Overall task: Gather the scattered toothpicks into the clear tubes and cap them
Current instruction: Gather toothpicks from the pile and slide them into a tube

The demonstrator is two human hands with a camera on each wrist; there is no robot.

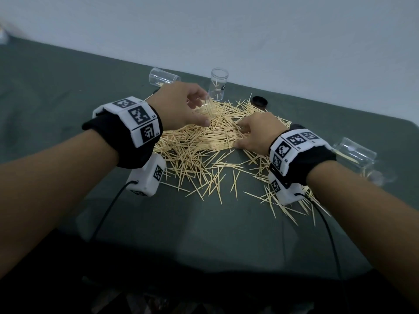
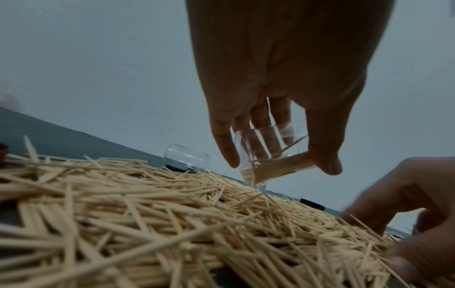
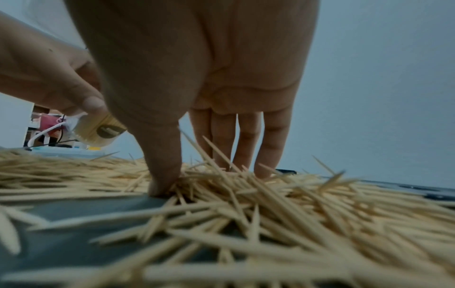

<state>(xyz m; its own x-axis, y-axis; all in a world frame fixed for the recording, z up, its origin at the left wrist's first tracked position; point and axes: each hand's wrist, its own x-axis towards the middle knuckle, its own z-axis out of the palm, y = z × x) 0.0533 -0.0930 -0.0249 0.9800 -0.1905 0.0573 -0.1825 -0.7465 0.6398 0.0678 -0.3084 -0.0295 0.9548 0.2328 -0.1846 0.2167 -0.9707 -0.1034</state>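
A: The light is dim and cool all over, flat on the wall (image 1: 249, 30), with no hard shadows on the tabletop (image 1: 56, 91).

B: Agreed. The bottom of the head view falls nearly to black, and the edges bow outward: the far rim of the tabletop runs slanted and curved.

A: Small glints show on the clear tube (image 1: 219, 83) near the top centre. The upper left corner there is smeared.

B: In the left wrist view the toothpicks (image 2: 147, 214) along the bottom are soft and out of focus, and the right hand (image 2: 406, 204) at lower right is blurred.

A: The right wrist view is the same: the foreground is blurred, the palm is in shade, and the fingers (image 3: 248, 140) at the centre are sharper.
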